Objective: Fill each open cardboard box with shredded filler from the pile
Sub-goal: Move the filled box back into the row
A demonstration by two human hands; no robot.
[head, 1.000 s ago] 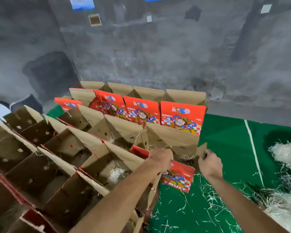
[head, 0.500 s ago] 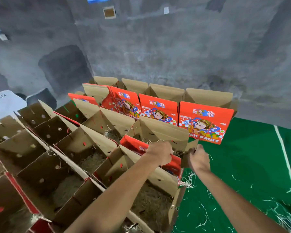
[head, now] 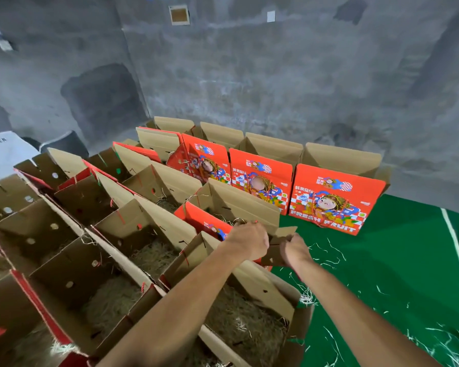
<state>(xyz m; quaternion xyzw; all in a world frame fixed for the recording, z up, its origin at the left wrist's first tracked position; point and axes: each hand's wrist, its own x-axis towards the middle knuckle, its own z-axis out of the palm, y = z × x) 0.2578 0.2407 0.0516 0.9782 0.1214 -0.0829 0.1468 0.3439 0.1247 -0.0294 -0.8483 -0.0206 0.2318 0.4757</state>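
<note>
- Two hands meet at centre frame: the left hand (head: 247,241) curls over the near rim of an open cardboard box (head: 239,205), gripping it, and the right hand (head: 294,250) pinches that box's brown side flap (head: 281,235).
- Edges now: that box sits at the right end of its row, its flap hanging just over the green mat (head: 398,260).
- Room to move lies on the right half of the frame, where the mat is open apart from loose pale strands.
- On the left, boxes stand packed wall to wall, flaps upright, right down to the lower left corner.
- Behind, a back row of orange printed boxes (head: 331,205) stands along the grey wall (head: 276,75), upper centre.
- Shredded filler (head: 244,321), straw-coloured and tangled, lies in the nearest box at lower centre and in its neighbours to the left.
- A few wisps poke from the gripped box; how full it is cannot be told.
</note>
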